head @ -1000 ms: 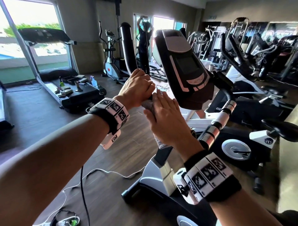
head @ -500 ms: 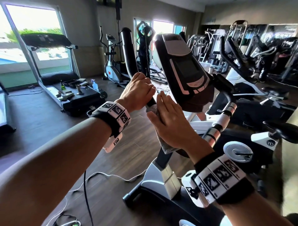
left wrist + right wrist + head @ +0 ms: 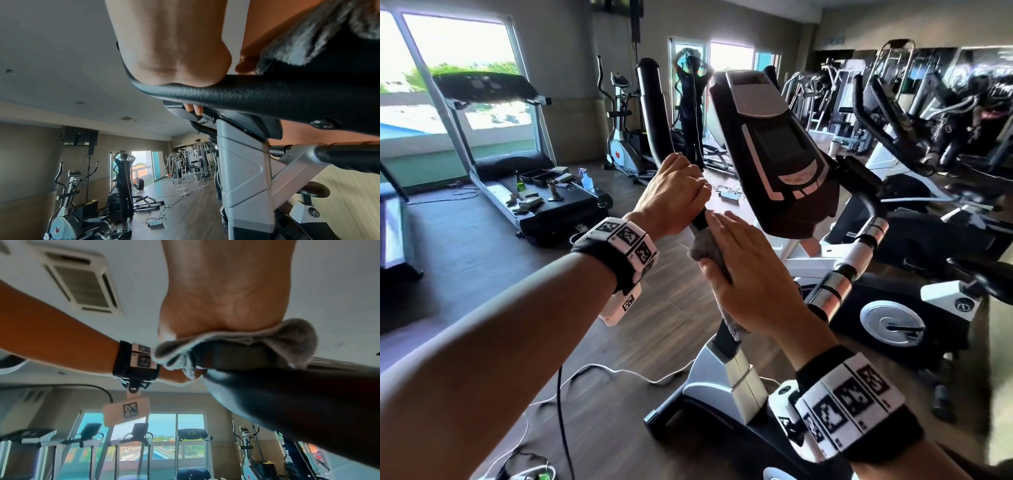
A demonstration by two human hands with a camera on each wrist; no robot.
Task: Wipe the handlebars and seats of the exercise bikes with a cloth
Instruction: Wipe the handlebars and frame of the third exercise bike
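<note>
A gym room with a dark wood-plank floor (image 3: pixel 493 246) and bright windows holds rows of machines. At the middle, the black padded left handlebar (image 3: pixel 654 113) of an upright exercise bike (image 3: pixel 726 373) runs its long axis from the bike's silver post, low and near the person, up and away to a rounded free end that points at the ceiling. The left hand (image 3: pixel 671 202) is clenched around this bar, its fingers wrapped under it as the left wrist view shows. Just below those fingers the right hand (image 3: pixel 750 274) lies with straight fingers (image 3: pixel 726 229) pressing a grey cloth (image 3: pixel 705 248) flat against the bar; the cloth is draped over the bar and its loose edges hang out past the thumb and under the heel of the palm. Just beyond the right fingertips stands the bike's black and silver console (image 3: pixel 774 144), tilted toward the person; its markings are too small to read. Past the console the right handlebar (image 3: pixel 859 246) slopes down with shiny sensor bands. Both wrists wear black bands with square coded tags. Well beyond the left knuckles stands a treadmill (image 3: pixel 517 171) with a spray bottle (image 3: pixel 587 180) and small items on its belt, an elliptical trainer (image 3: pixel 619 137), and a person (image 3: pixel 691 113) in dark clothes with arms raised.
</note>
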